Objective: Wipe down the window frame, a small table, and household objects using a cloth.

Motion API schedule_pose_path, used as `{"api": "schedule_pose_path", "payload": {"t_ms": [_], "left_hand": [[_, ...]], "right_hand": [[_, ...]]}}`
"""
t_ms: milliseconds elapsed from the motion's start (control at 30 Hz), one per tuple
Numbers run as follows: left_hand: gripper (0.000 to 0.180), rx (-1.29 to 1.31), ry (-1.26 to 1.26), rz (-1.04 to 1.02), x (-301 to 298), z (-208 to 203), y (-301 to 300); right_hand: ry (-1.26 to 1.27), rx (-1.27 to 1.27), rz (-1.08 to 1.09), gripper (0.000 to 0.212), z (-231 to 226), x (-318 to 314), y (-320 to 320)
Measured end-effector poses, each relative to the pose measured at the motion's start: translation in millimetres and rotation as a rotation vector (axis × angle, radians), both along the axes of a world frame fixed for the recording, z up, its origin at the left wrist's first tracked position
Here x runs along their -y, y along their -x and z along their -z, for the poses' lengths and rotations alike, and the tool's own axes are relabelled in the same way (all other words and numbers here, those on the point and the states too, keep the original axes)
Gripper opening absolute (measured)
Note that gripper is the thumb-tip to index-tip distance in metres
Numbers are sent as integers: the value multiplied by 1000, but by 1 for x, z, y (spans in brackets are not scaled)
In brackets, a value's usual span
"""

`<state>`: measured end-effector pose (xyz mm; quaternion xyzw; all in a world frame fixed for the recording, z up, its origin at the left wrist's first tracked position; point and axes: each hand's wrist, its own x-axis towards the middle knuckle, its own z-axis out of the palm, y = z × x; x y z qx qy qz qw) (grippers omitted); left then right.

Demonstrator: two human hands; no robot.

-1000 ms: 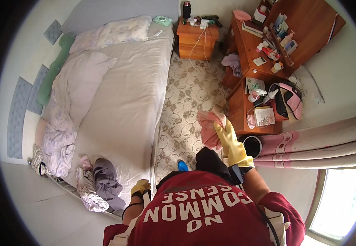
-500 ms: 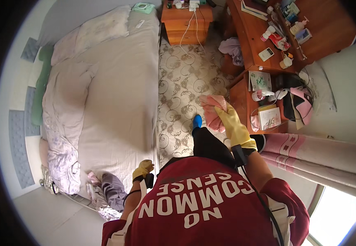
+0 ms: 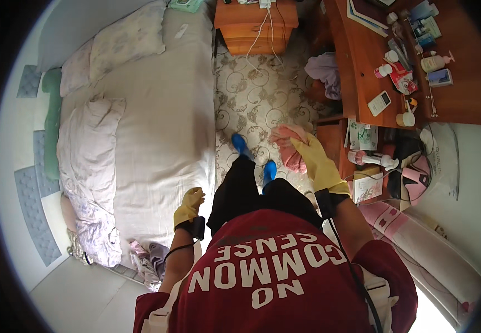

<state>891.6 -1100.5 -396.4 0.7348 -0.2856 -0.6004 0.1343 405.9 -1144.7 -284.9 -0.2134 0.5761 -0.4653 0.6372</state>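
My right hand (image 3: 319, 165), in a yellow rubber glove, is closed around a pink cloth (image 3: 291, 149). The cloth hangs bunched below the fingers, over the patterned floor beside the desk. My left hand (image 3: 188, 205), gloved in yellow too, is at my left side by the edge of the bed. Its fingers are curled in and nothing shows in them. A dark strap with a small black box sits on each wrist. Below my body, two feet in blue shoe covers (image 3: 240, 145) stand on the floor.
The bed (image 3: 163, 122) with a grey sheet, pillows and a bunched quilt (image 3: 90, 144) lies along the left. A wooden nightstand (image 3: 256, 32) with white cables stands ahead. On the right, a cluttered wooden desk (image 3: 362, 77) holds bottles; books, cables and a pink curtain (image 3: 418, 244) are nearby.
I have stepped forward, and both blue-covered feet now show. My left hand has come up and forward beside the bed. The pink cloth stays in my right hand.
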Motion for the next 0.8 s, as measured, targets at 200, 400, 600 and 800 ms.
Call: {"api": "schedule_pose_path", "payload": {"t_ms": [200,400,600,800], "left_hand": [[42,225,-53,837,55,37,-44],[39,-1,-59,73,176,58,-24],[43,24,23,82,318,13,20],[47,25,107,197,421,-24,79]], "right_hand": [[-61,-37,83,41,0,69,11],[7,-21,-68,40,1,168,23],[49,-30,43,42,8,266,15],[151,-225,-75,44,-8,385,16]]}}
